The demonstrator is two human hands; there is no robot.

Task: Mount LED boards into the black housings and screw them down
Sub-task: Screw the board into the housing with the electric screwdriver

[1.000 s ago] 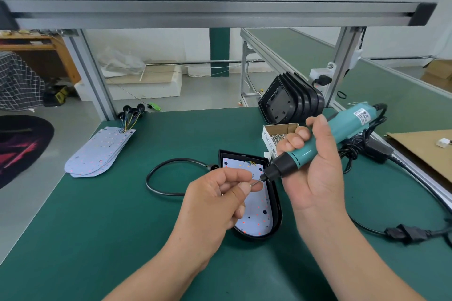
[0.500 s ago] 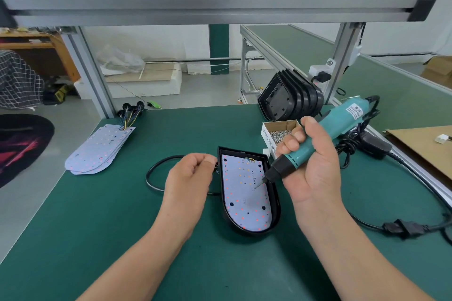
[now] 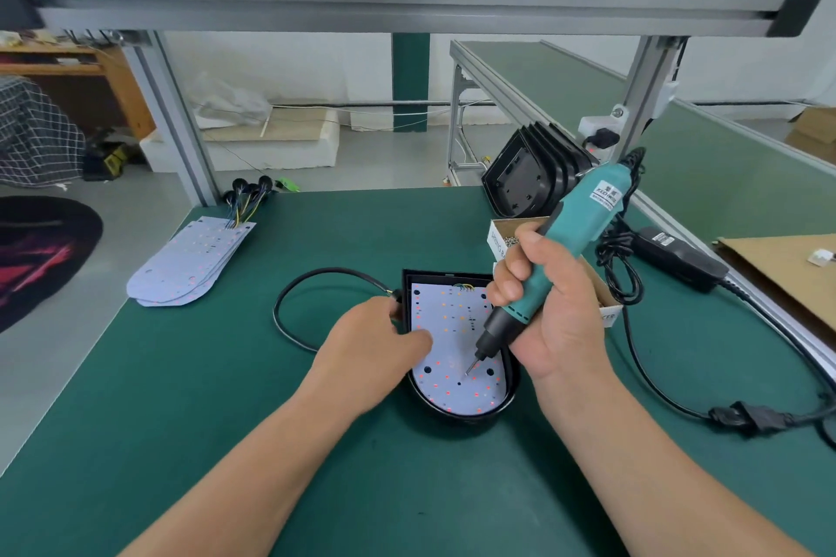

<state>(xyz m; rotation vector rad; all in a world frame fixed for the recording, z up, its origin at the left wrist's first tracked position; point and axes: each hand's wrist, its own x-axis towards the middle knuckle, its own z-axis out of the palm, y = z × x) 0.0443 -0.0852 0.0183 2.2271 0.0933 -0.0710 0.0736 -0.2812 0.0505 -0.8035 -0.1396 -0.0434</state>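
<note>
A black housing [image 3: 457,416] lies on the green mat with a white LED board [image 3: 445,321] seated inside it. My right hand [image 3: 556,312] grips a teal electric screwdriver [image 3: 574,231]; its bit tip touches the board near the rounded lower end. My left hand [image 3: 371,353] rests on the housing's left edge, thumb lying on the board. A black cable [image 3: 289,312] loops out from the housing's left side.
A stack of spare LED boards [image 3: 190,262] with wires lies far left. Empty black housings [image 3: 534,176] lean at the back right beside a small box of screws [image 3: 506,240]. The screwdriver's power adapter [image 3: 678,258] and cord run along the right. Cardboard [image 3: 778,276] lies at right.
My left hand left the bit tip and came down on the housing's left edge. The screwdriver tilted more upright and its tip moved down the board toward the rounded end.
</note>
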